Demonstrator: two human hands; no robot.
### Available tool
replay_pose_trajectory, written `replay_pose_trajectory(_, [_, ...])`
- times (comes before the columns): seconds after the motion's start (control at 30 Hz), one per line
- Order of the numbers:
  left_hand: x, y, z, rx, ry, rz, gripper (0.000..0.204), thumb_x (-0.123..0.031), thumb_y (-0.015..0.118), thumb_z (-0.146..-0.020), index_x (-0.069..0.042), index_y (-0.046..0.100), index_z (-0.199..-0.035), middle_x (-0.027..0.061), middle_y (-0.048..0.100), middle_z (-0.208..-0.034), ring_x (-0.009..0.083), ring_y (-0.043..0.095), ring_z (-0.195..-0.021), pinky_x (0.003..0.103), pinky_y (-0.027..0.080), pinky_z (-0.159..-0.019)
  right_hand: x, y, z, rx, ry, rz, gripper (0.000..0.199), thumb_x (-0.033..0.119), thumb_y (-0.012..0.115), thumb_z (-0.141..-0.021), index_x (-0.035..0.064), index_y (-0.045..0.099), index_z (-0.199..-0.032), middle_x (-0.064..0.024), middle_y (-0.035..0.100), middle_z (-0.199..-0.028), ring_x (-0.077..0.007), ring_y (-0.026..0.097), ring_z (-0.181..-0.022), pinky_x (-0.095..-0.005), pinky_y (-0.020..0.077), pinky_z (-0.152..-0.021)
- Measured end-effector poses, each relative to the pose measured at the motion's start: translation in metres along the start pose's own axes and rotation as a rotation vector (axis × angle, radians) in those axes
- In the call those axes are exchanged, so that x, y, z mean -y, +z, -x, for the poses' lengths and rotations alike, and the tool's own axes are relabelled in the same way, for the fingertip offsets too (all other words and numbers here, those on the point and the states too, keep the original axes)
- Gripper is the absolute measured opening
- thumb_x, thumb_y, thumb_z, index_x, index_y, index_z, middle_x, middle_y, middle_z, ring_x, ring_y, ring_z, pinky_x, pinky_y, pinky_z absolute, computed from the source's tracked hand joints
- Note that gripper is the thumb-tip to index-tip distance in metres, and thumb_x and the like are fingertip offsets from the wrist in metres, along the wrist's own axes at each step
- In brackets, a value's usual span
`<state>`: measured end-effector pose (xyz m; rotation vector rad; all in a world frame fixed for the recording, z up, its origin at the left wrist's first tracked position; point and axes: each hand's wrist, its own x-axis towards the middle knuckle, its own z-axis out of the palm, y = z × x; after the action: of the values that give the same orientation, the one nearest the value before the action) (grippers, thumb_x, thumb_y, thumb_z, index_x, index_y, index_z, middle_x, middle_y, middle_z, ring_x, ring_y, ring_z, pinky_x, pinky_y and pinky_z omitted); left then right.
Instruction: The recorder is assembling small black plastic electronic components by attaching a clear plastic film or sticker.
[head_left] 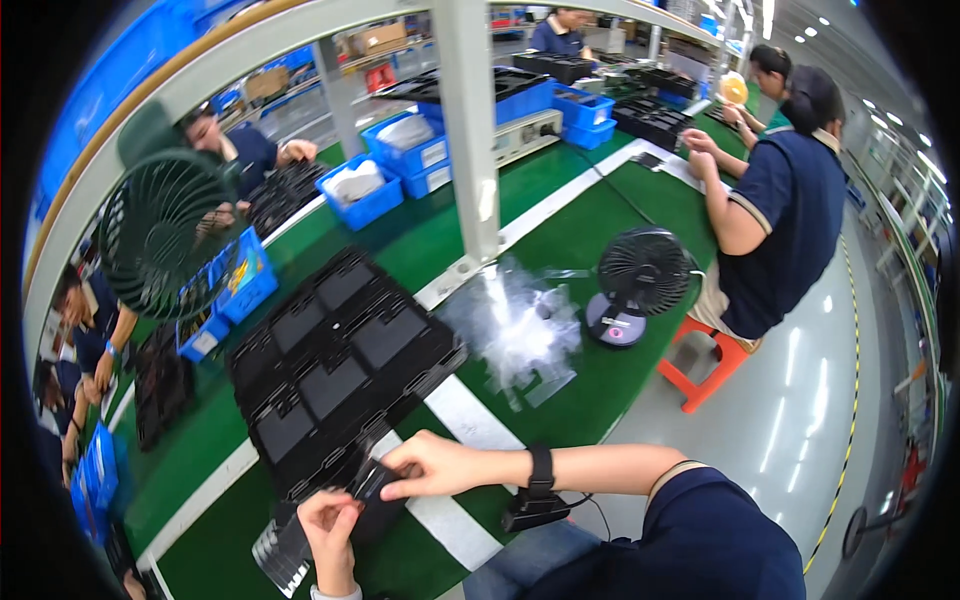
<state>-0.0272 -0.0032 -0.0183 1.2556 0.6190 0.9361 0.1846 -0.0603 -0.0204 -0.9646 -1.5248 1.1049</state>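
Note:
My right hand [435, 465] grips a small, dark, glossy rectangular part [368, 482] between thumb and fingers. At the other end of that part, my left hand [328, 525] is closed in a pinch; what its fingertips hold is partly hidden. Both hands are over the near edge of a large black plastic tray [340, 385], whose rectangular recesses contain flat dark grey panels. Next to my left hand lies a dark item with pale striped edges [282, 555], its kind unclear. On my right wrist is a black strap with a boxy device [535, 510].
Loose clear plastic film [525, 335] is heaped right of the tray, beside a small black desk fan [640, 275]. A frame post [468, 130] rises behind. Another fan [165, 235] hangs at left. Blue bins [365, 205] line the far side. A co-worker [780, 215] sits at right.

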Motion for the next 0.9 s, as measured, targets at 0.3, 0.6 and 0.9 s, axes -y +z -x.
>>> replay_pose_trajectory(0.3, [-0.010, -0.007, -0.011, 0.141, -0.026, -0.560, 0.018, -0.006, 0.061, -0.085, -0.003, 0.050, -0.071, -0.0050, 0.046, -0.068, 0.0039, 0.036, -0.059, 0.020, 0.031, -0.052, -0.011, 0.002, -0.001, 0.004, -0.060, -0.024, 0.018, 0.012, 0.067, -0.078, -0.0043, 0.061, -0.082, -0.0057, 0.059, -0.062, -0.0088, 0.051, -0.055, -0.0256, 0.0422, -0.052])
replay_pose_trajectory(0.6, [0.011, -0.011, -0.009, -0.001, 0.031, -0.521, 0.012, -0.008, 0.059, -0.087, -0.001, 0.052, -0.081, 0.0012, 0.054, -0.078, 0.0093, 0.048, -0.071, 0.022, 0.041, -0.064, -0.011, 0.006, -0.004, 0.001, -0.087, 0.069, 0.016, 0.011, 0.067, -0.077, -0.0039, 0.060, -0.076, -0.0071, 0.057, -0.059, -0.0124, 0.051, -0.053, -0.0269, 0.0416, -0.051])
replay_pose_trajectory(0.9, [-0.009, 0.012, -0.007, -0.026, 0.045, -0.484, 0.016, -0.010, 0.056, -0.089, 0.005, 0.056, -0.093, 0.0074, 0.058, -0.087, 0.0147, 0.051, -0.080, 0.028, 0.042, -0.076, 0.001, 0.000, -0.005, -0.150, -0.045, 0.005, 0.026, 0.018, 0.066, -0.081, -0.0028, 0.054, -0.072, -0.0046, 0.053, -0.057, -0.0094, 0.048, -0.055, -0.0272, 0.0412, -0.052])
